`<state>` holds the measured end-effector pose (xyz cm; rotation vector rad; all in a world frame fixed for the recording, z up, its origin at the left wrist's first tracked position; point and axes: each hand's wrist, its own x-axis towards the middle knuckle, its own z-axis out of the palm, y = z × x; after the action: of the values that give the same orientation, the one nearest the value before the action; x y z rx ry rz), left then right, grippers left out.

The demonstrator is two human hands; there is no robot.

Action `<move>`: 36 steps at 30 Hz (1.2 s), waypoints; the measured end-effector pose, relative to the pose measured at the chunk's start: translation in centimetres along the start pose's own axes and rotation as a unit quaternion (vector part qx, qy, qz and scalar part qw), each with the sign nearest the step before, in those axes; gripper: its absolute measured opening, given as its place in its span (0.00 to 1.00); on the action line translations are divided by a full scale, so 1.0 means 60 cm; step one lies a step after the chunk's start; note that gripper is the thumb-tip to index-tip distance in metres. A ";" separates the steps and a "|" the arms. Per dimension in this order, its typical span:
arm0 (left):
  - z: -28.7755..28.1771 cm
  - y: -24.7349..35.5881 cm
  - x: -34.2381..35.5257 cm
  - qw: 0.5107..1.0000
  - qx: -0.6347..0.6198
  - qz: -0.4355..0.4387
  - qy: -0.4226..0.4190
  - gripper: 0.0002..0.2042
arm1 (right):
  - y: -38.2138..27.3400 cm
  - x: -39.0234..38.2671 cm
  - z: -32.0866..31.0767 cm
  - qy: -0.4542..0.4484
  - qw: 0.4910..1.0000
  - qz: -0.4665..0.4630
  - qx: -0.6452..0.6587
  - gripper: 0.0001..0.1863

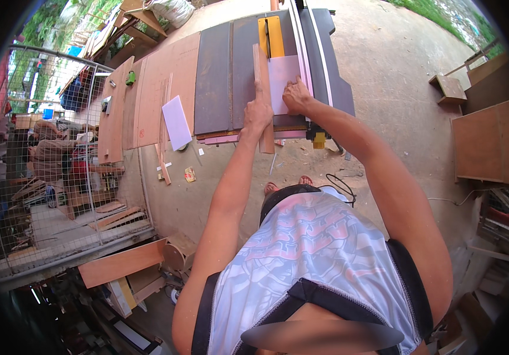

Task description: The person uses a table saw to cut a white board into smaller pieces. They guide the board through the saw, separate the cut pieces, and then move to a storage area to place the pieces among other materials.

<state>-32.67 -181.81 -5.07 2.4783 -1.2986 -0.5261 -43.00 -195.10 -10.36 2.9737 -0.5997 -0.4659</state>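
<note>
The person stands at a table saw with a dark grey flat top (213, 77), both arms stretched forward over its near edge. The left hand (257, 113) lies over a long, narrow brown wooden strip (258, 66), index finger pointing ahead along it; whether the thumb and other fingers close around the strip cannot be told. The strip runs along the left side of a pale pinkish-white rectangular panel (279, 83) – perhaps to steady that side and keep the fingers off it. The panel lies flat on the saw top, its far edge close to the yellow insert plate (275, 36), its right side by the long pale fence rail (302, 50), which probably keeps it straight. The right hand (296, 96) rests on the panel's right part with bent fingers, seemingly pressing down and toward the rail; how far the fingers close is unclear. To the left, a second pale rectangular panel (176, 122) lies aslant by a broad brown wooden sheet (168, 83) – within reach, yet apart from the hands.
</note>
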 end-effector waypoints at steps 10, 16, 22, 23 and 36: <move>-0.003 0.007 0.019 1.000 -0.001 -0.010 -0.015 0.42 | 0.007 0.005 -0.011 -0.011 1.000 -0.001 0.007 0.22; -0.013 0.012 0.018 0.999 -0.027 -0.019 -0.018 0.42 | 0.011 0.009 -0.020 -0.024 1.000 0.008 0.004 0.25; -0.013 0.011 0.026 0.999 -0.033 -0.018 -0.014 0.42 | 0.017 0.006 -0.033 -0.025 1.000 0.007 -0.002 0.29; -0.013 0.010 0.027 0.999 -0.035 -0.020 -0.017 0.43 | 0.019 0.004 -0.034 -0.009 1.000 -0.001 -0.006 0.29; -0.008 0.018 0.053 1.000 -0.006 -0.021 -0.015 0.44 | 0.025 0.023 -0.022 -0.016 1.000 0.004 0.016 0.22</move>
<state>-31.58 -185.02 -4.75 2.5025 -1.2526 -0.5830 -41.94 -197.01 -9.29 2.9986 -0.6270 -0.5093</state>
